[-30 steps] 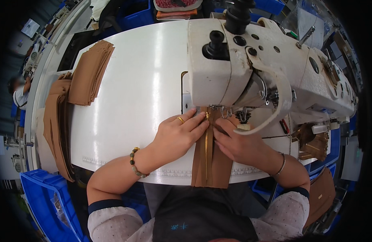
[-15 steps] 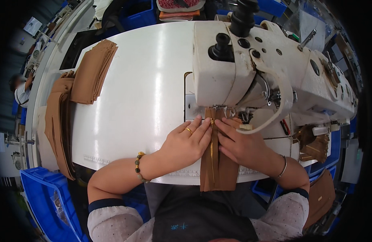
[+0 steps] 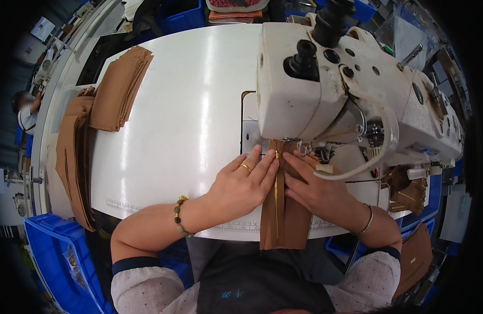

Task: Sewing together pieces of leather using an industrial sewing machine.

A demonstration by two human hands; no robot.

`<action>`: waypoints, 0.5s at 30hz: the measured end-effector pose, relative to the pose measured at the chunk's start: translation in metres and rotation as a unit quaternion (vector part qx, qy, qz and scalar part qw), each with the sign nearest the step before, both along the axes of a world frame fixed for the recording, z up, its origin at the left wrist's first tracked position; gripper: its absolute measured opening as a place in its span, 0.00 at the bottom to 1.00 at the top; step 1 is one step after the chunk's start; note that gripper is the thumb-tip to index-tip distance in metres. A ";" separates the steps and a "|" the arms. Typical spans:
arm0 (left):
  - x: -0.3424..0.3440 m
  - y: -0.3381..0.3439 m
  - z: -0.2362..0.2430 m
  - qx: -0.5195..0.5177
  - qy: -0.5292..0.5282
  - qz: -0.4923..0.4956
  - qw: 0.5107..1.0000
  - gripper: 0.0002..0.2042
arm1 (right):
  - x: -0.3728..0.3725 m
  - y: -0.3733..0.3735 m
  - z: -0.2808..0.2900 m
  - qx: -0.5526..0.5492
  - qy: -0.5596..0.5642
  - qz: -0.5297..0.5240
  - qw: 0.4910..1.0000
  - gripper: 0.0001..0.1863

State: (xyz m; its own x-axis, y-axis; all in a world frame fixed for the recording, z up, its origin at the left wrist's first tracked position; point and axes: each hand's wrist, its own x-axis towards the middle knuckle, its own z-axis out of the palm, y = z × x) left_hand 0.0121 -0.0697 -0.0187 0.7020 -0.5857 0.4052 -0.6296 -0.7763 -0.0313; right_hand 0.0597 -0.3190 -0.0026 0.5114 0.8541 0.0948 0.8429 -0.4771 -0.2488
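Observation:
A brown fabric piece [image 3: 296, 230] with a gold-toothed zipper [image 3: 276, 196] lies lengthwise on the white sewing table, its far end under the sewing machine's [image 3: 291, 102] needle area. It hangs a little over the near table edge. My left hand [image 3: 244, 180] rests on its left side, fingers stretched out flat beside the zipper and the gold zipper slider [image 3: 277, 155]. On the right side my right hand [image 3: 317, 186] lies with fingers extended, pressing the fabric just right of the zipper. The needle and the stitching point are hard to make out.
Stacks of brown fabric pieces [image 3: 121, 89] and slitted brown panels [image 3: 74, 157] lie at the table's left. A blue crate [image 3: 58, 256] stands at lower left. More brown pieces with zippers [image 3: 409, 193] sit at right. Farther left, a person [image 3: 28, 112] is at work.
The view has shifted slightly, so the machine head appears farther right. Both hands keep nearly the same place on the brown fabric piece.

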 end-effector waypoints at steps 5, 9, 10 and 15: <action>0.000 0.000 0.001 0.003 -0.007 0.010 1.000 0.23 | 0.000 0.001 0.002 0.003 0.000 -0.004 1.000 0.23; 0.001 0.000 0.001 -0.004 -0.005 0.014 1.000 0.23 | 0.000 0.001 0.001 0.005 -0.017 0.003 1.000 0.24; 0.002 0.000 0.001 -0.007 -0.003 0.015 1.000 0.23 | 0.000 0.001 0.000 0.009 -0.021 0.005 1.000 0.25; 0.003 -0.001 0.004 -0.004 0.003 0.024 1.000 0.23 | 0.001 0.000 0.000 0.000 -0.031 0.001 1.000 0.30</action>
